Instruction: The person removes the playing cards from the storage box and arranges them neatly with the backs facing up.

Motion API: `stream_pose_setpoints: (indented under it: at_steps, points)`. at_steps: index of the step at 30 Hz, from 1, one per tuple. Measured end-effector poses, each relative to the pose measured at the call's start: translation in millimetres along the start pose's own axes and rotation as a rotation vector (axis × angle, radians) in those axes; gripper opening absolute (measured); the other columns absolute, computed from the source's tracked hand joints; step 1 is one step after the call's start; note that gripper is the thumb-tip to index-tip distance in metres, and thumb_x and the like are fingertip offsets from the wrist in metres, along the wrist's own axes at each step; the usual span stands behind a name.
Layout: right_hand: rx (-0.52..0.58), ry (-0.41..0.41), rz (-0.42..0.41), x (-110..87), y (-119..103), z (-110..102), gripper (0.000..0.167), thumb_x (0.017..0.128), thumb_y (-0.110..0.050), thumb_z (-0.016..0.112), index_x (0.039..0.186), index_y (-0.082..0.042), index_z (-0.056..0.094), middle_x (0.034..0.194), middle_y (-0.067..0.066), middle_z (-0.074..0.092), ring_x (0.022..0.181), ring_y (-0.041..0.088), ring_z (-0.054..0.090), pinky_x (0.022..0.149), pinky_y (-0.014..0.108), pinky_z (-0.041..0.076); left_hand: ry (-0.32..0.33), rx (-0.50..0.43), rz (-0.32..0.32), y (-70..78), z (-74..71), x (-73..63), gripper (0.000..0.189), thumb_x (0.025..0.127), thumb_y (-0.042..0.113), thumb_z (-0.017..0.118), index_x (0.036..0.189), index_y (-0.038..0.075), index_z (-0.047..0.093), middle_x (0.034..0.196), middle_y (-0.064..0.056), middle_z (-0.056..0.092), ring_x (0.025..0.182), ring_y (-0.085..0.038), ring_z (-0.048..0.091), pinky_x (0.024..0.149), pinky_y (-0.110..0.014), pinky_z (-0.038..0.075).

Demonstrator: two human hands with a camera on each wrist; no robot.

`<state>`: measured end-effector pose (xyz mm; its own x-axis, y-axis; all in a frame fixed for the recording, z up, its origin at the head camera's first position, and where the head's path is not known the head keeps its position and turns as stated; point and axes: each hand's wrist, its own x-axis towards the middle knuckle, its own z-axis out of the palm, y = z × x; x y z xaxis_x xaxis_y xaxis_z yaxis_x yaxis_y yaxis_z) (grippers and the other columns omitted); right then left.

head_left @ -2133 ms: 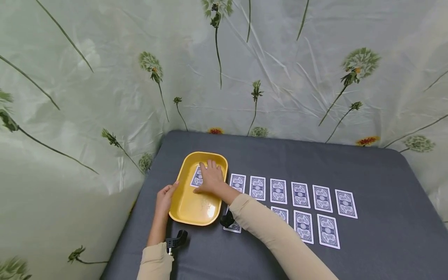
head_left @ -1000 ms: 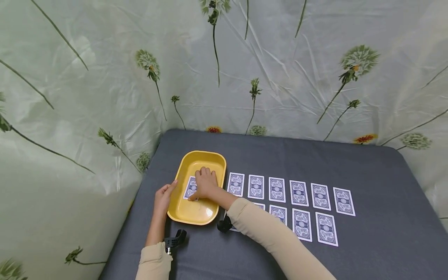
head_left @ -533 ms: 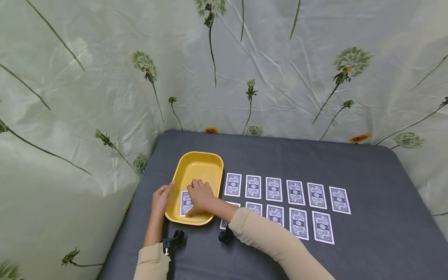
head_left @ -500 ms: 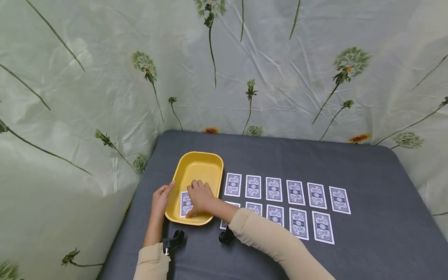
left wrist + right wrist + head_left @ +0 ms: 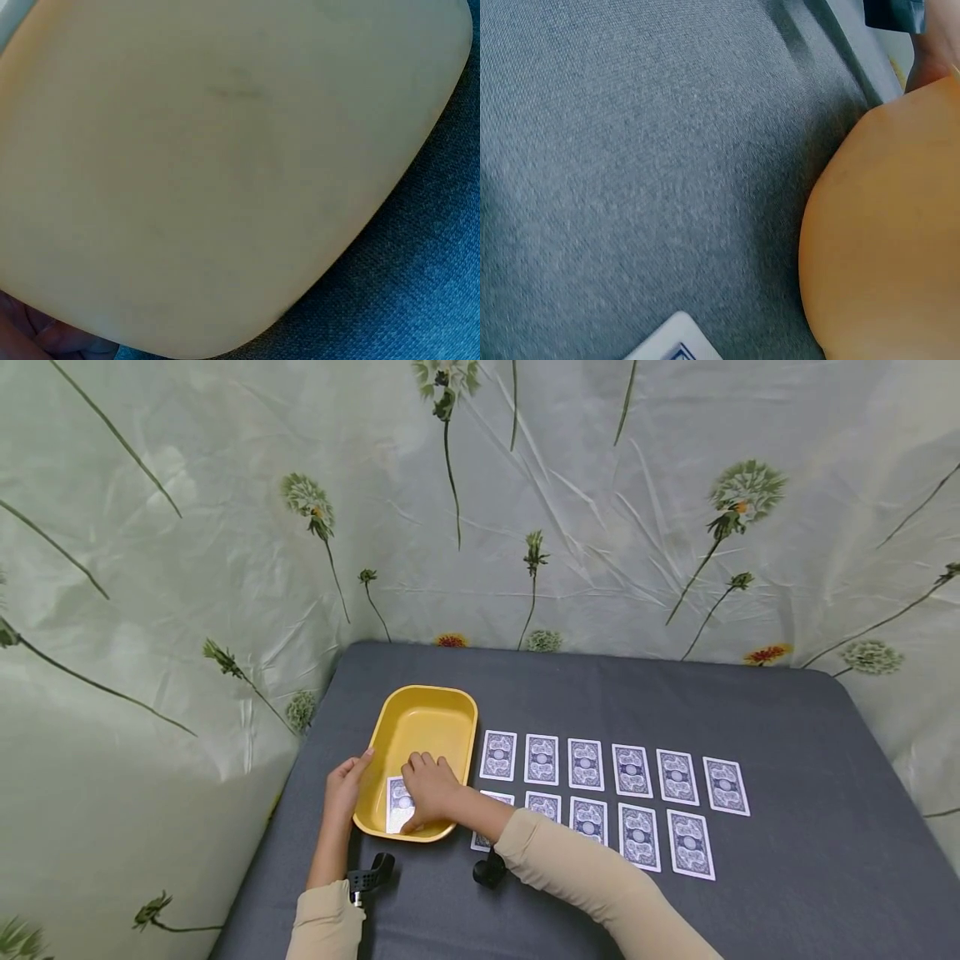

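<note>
At the table's left side is a yellow tray (image 5: 420,722). My left hand (image 5: 343,789) grips its left rim, thumb on top; some fingers (image 5: 37,334) show beneath it in the left wrist view. Inside the tray's near end, my right hand (image 5: 431,789) bends over a blue-backed playing card (image 5: 397,802), thumb at its near corner. That hand covers the card's right part, and the fingertip contact is hidden. In the right wrist view only the tray's outer wall (image 5: 885,232) and a card corner (image 5: 679,341) appear, not the right hand.
Two rows of face-down cards (image 5: 585,765) lie right of the tray on the dark grey table (image 5: 795,860). My right forearm (image 5: 592,868) crosses above the near row and partly hides it. A flowered curtain (image 5: 615,510) hangs behind. Black wrist-camera mounts (image 5: 375,872) sit by both wrists.
My right hand has moved from the tray's far half to its near end, and the card has slid toward me with it. The left hand keeps its hold on the rim.
</note>
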<state>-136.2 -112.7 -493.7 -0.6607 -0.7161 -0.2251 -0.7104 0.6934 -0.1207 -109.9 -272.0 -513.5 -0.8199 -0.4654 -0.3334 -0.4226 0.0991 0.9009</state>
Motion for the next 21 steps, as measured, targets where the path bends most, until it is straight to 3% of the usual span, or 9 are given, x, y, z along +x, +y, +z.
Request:
stream_pose_setpoints:
  at_steps: [15, 21]
  points:
    - [-0.044, 0.028, -0.091, 0.3, 5.5, 1.3, 0.092, 0.057, -0.068, 0.072, 0.124, -0.011, 0.045, 0.114, 0.003, 0.047, 0.098, 0.016, 0.045, 0.078, 0.026, 0.044, 0.013, 0.001, 0.004, 1.8, 1.8, -0.7, 0.042, 0.086, 0.041, 0.063, 0.061, 0.012, 0.044, 0.054, 0.007, 0.028, 0.052, -0.010, 0.031, 0.052, -0.026, 0.028]
    - [-0.003, 0.134, -0.120, 3.6, 10.3, -3.5, 0.094, 0.053, -0.067, 0.076, 0.123, -0.013, 0.042, 0.112, 0.002, 0.043, 0.096, 0.014, 0.041, 0.076, 0.024, 0.042, 0.012, 0.023, 0.002, 1.1, -1.5, -1.0, 0.045, 0.085, 0.045, 0.063, 0.061, 0.012, 0.044, 0.054, 0.007, 0.028, 0.053, -0.011, 0.031, 0.053, -0.026, 0.028]
